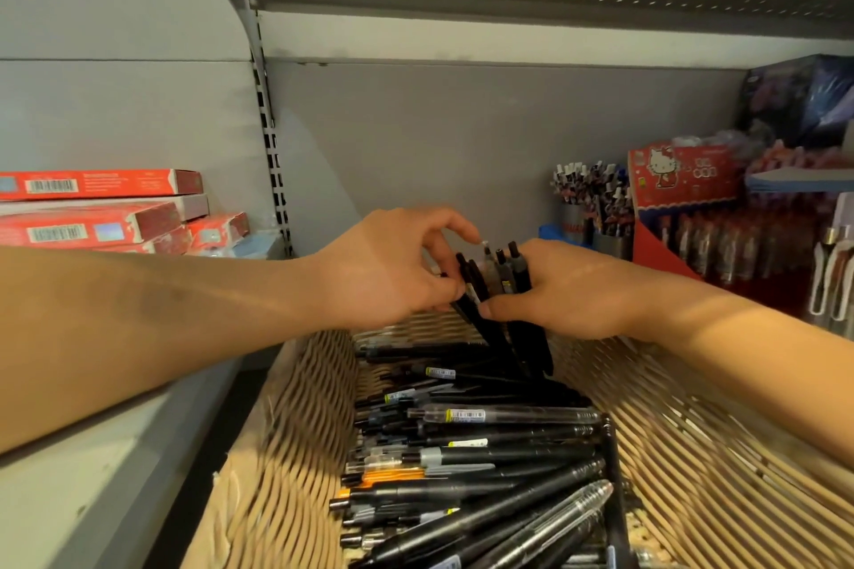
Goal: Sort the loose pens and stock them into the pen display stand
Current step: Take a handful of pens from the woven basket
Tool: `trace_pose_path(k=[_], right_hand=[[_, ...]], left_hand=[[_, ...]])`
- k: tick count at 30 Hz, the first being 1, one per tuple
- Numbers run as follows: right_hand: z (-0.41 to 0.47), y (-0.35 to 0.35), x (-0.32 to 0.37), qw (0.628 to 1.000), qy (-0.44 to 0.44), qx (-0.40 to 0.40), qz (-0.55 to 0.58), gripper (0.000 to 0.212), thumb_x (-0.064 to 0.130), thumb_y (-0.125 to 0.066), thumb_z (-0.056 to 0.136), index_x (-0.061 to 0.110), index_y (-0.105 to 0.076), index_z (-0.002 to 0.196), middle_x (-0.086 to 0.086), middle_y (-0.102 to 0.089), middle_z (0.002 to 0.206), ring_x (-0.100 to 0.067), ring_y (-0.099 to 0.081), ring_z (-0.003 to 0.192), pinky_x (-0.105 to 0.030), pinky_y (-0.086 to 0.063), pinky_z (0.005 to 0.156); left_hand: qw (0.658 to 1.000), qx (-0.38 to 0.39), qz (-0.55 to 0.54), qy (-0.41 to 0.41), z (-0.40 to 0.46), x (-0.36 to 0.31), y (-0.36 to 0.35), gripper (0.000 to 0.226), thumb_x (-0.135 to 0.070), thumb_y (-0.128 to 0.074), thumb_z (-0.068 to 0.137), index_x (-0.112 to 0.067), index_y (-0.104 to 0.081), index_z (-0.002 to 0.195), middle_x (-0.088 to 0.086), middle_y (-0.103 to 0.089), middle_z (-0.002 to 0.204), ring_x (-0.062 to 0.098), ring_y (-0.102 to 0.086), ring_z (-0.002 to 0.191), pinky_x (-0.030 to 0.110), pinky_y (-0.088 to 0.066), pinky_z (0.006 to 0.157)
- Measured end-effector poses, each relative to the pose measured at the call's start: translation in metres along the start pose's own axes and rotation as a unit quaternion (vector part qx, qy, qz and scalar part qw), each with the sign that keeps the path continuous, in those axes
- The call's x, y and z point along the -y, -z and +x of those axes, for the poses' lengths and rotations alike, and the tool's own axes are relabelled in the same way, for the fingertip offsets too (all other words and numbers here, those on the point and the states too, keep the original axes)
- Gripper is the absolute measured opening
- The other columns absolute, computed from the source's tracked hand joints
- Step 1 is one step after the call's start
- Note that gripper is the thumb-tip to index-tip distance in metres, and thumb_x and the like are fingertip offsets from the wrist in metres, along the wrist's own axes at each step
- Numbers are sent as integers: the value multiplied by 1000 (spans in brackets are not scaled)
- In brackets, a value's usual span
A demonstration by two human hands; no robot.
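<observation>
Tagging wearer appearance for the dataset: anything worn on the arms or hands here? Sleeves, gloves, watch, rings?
Nothing worn that shows. The left hand and right hand are bare, without gloves, and no rings are visible on the fingers in view. Both forearms are bare up to the frame edge: no sleeves, watch, bracelet or bands. No markings can be made out in the warm light.

Loose pens (471, 453) in box (295, 430) (shelf front); stacked cartons (101, 208) behind, left
</observation>
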State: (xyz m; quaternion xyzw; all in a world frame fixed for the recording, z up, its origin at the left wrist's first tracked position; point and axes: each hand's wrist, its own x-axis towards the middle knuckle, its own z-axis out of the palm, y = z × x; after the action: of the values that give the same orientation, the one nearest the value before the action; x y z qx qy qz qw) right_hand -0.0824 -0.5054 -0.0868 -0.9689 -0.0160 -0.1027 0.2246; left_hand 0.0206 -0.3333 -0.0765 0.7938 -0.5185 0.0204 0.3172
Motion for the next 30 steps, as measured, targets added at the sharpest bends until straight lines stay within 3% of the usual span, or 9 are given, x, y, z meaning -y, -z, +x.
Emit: trace_pose_path(k=[3, 9, 13, 17, 22, 24, 26, 28, 30], right_hand=[[0, 2, -1, 999, -22, -31, 16, 11, 36, -67, 95, 26, -71, 98, 3, -74, 94, -14, -68, 90, -34, -52, 85], [0, 4, 1, 998, -42, -6, 52, 6, 18, -72, 87, 12, -73, 89, -5, -76, 93, -21, -71, 93, -39, -53, 90], [1, 3, 2, 999, -36, 5, 27, 15, 15, -78, 82, 17, -71, 96, -4, -75, 93, -21, -71, 92, -44, -54, 90], [2, 1, 3, 998, -29, 55, -25, 13, 23, -79, 84, 29, -67, 84, 7, -72, 81, -11, -68, 79, -25, -50, 69], [-1, 0, 2, 998, -35, 39, -37, 12, 36, -77, 88, 28, -67, 90, 9, -67, 77, -4, -62, 69, -8, -42, 53], [-2, -1, 2, 998, -39, 33, -25, 12, 37, -76, 88, 31, -68, 94, 8, -70, 84, -5, -65, 77, -10, -46, 64], [-1, -1, 3, 998, -42, 31, -22, 14, 36, -74, 90, 28, -70, 100, 4, -73, 93, -11, -69, 87, -23, -52, 81], [0, 0, 2, 998, -46, 29, -18, 17, 36, -71, 91, 27, -70, 106, 3, -74, 97, -13, -70, 92, -33, -54, 89], [0, 0, 1, 998, -55, 19, -5, 21, 38, -71, 92, 30, -69, 111, 5, -75, 101, -11, -70, 93, -36, -55, 93]], left_hand=[[999, -33, 14, 13, 1, 2, 4, 39, -19, -72, 85, -42, -59, 113, -24, -70, 86, 3, -67, 67, 27, -57, 70], [998, -46, 36, 29, 2, 5, 6, 28, -20, -66, 87, -41, -64, 106, -19, -68, 86, -5, -62, 69, 14, -46, 63], [998, 34, 36, 36, 2, 5, 0, 24, -19, -65, 91, -37, -63, 105, -15, -70, 88, 6, -68, 71, 31, -56, 73], [997, 59, 17, 44, 1, 3, 0, 24, -17, -69, 91, -36, -62, 104, -16, -72, 86, 11, -73, 72, 27, -60, 73], [981, 92, -158, 58, -2, -4, -1, 25, -3, -65, 93, -22, -62, 108, 6, -76, 96, 17, -76, 84, 22, -60, 74], [973, 99, -200, 61, -3, -6, 1, 27, -1, -61, 94, -20, -60, 113, 6, -77, 97, 18, -76, 88, 26, -61, 78], [967, 94, -222, 80, -1, -4, 3, 28, -1, -58, 94, -19, -59, 116, 8, -77, 100, 20, -75, 93, 32, -60, 86], [983, 98, -123, 100, 2, 1, 1, 28, -5, -57, 94, -20, -59, 118, 7, -75, 108, 22, -73, 99, 40, -57, 94], [976, 176, 102, 83, 2, 6, 1, 34, -14, -58, 95, -24, -57, 127, 3, -69, 123, 19, -67, 108, 36, -53, 97]])
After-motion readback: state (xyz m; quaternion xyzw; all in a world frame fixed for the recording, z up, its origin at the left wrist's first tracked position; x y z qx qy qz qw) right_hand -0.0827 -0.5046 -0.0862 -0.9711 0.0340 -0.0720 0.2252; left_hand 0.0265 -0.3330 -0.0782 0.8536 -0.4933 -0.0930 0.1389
